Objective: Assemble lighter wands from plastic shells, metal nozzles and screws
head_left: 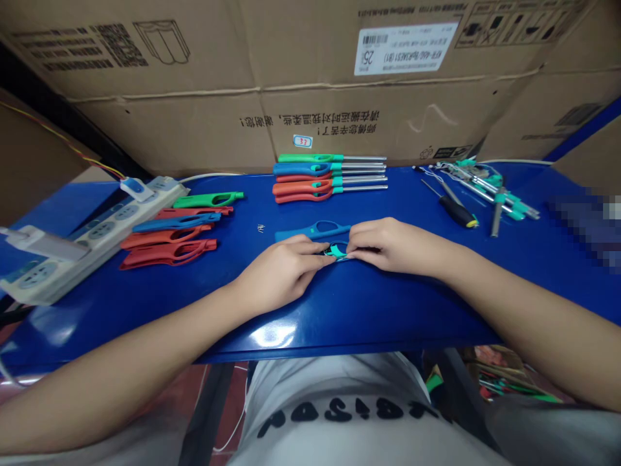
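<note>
At the middle of the table, my left hand [288,266] pinches the near side of a small assembly with a teal trigger [336,251]. My right hand [385,243] closes its fingertips on the same assembly from the right, by a blue rim that looks like a lighter shell half. Most of this piece is hidden by my fingers. Just beyond lies a blue lighter shell [305,232] with a trigger loop, its right end reaching my right fingers. A few tiny screws [261,228] are scattered left of it.
Colored lighter shells [167,252] lie at left beside a white power strip [104,236]. Long-nosed lighters [303,188] are lined up at the back before a cardboard box [194,123]. To the right are a black screwdriver [458,212] and metal lighter tubes with teal parts [504,197].
</note>
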The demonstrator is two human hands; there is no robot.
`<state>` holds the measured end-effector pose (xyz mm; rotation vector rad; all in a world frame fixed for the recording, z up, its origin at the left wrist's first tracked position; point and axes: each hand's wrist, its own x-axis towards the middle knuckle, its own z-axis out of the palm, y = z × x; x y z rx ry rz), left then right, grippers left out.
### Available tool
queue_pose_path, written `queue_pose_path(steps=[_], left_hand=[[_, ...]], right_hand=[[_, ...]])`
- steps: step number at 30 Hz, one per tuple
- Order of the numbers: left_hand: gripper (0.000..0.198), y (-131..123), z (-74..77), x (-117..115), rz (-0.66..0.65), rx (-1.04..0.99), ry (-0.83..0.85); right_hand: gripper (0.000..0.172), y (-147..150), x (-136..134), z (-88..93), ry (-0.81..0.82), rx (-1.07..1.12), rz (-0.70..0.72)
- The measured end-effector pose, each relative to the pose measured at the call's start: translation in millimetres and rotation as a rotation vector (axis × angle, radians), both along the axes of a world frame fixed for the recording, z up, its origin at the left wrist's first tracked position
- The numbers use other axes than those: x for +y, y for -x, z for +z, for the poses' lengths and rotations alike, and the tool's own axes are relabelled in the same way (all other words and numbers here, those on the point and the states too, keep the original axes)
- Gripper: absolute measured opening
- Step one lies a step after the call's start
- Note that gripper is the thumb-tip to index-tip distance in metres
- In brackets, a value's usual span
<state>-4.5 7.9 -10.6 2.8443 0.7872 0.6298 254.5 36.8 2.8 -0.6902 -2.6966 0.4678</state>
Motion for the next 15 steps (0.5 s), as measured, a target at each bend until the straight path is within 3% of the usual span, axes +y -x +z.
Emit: queue_pose_path(steps=[15], left_hand=[[0.031,-0.9,2.0,0.8,0.017,-0.010,0.034]], right_hand=[[0.013,0.8,-0.7,-2.5,0.114,0.044,-0.091]])
